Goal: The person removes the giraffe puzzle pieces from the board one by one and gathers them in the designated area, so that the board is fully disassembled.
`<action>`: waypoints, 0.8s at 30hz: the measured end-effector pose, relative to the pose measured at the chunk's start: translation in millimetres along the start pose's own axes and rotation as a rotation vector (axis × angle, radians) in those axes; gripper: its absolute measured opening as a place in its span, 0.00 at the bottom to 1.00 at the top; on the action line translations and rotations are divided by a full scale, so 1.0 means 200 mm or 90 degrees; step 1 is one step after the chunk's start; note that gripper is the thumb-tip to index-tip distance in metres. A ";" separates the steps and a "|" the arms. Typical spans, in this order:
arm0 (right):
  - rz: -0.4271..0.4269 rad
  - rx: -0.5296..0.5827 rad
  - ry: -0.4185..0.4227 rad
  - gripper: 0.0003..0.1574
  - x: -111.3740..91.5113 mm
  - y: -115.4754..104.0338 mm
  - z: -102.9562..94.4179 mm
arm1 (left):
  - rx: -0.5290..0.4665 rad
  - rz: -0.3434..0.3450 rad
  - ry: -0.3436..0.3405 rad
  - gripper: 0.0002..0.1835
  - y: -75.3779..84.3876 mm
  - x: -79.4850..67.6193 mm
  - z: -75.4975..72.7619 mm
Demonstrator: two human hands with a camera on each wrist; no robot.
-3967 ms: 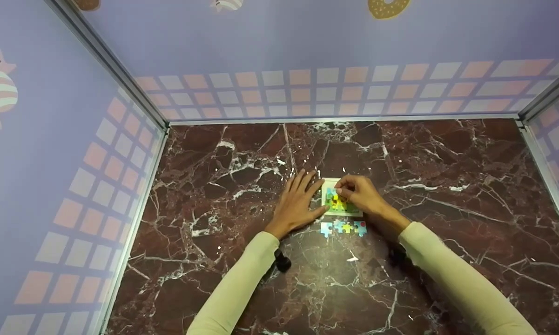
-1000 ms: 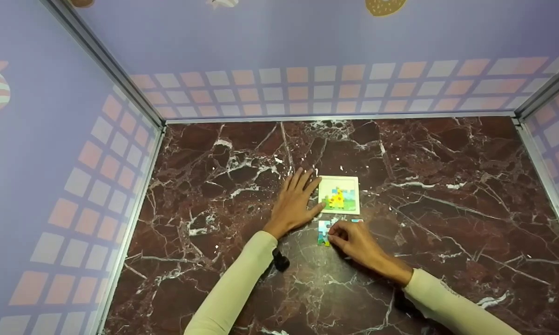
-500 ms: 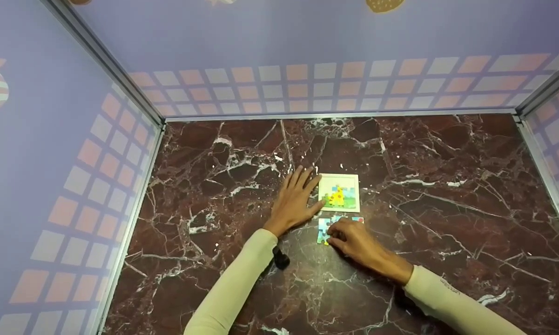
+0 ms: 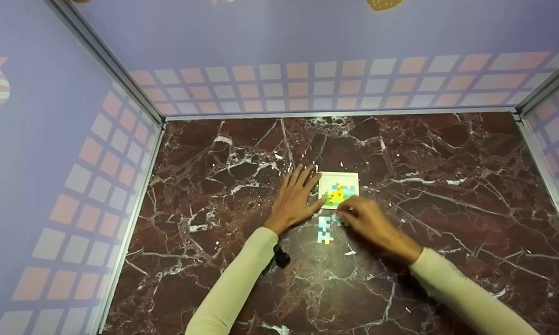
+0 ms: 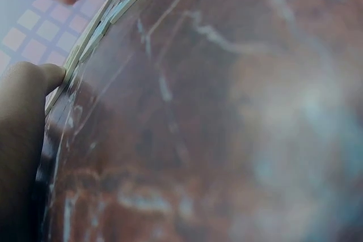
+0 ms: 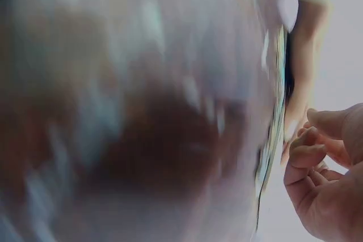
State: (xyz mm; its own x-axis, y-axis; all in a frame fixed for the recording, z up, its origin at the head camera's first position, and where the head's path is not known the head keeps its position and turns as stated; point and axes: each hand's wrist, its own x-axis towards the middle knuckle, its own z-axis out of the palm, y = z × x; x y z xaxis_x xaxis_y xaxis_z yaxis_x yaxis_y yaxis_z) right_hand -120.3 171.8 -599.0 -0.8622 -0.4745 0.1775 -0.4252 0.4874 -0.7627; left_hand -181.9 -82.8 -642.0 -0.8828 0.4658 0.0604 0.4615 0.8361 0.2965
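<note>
Right hand: we see it (image 4: 360, 214) low over the near right part of the tray, fingers bent toward the thumb – whether they pinch anything, we cannot tell.
Left hand: we find it (image 4: 294, 200) lying with fingers straight and spread, holding nothing in its grasp; its thumb touches the tray's left side.
Puzzle tray: it (image 4: 327, 180) sits just right of the left hand and beyond the right hand's fingertips. A yellow giraffe picture (image 4: 338, 193) shows in its lower part, while the upper left is bare.
Loose pieces: two blue pieces (image 4: 324, 223) lie left of the right hand, on the table (image 4: 447, 209) at the tray's near side; one more piece (image 4: 340, 219) peeks out by its fingertips.
Just changed: half a second ago the right hand was over the loose pieces; now it is farther forward, at the tray's near edge. The red-dotted piece seen beside it then is out of sight – hidden or picked up, we cannot say.
Meaning: we judge that the hand is between pieces and tray, with the picture only partly filled.
</note>
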 end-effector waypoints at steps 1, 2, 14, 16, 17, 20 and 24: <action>0.009 -0.002 0.009 0.05 0.02 0.02 -0.02 | 0.001 -0.001 -0.002 0.44 0.00 0.00 0.00; 0.014 -0.011 0.018 0.06 0.04 0.03 -0.04 | 0.001 -0.002 -0.003 0.44 0.00 0.00 0.00; 0.019 -0.061 0.039 0.07 0.16 0.15 -0.11 | 0.003 0.000 0.005 0.43 0.00 0.01 0.01; 0.012 -0.052 0.038 0.08 0.17 0.17 -0.11 | 0.002 0.001 0.007 0.43 0.00 0.01 0.01; 0.009 -0.048 0.037 0.08 0.18 0.18 -0.11 | 0.000 0.001 0.008 0.43 0.00 0.01 0.01; 0.008 -0.033 0.028 0.09 0.20 0.19 -0.10 | -0.001 0.000 0.005 0.43 -0.01 0.00 0.01; 0.015 -0.029 0.029 0.10 0.22 0.20 -0.10 | -0.006 0.005 0.008 0.43 -0.01 0.00 0.00</action>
State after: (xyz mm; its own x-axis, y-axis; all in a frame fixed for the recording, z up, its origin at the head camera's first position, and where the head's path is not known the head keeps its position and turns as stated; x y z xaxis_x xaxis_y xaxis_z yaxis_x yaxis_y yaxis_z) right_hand -179.7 184.9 -609.5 -0.8838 -0.4282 0.1887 -0.4151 0.5314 -0.7385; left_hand -183.3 -83.8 -643.0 -0.8803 0.4685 0.0744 0.4674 0.8299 0.3046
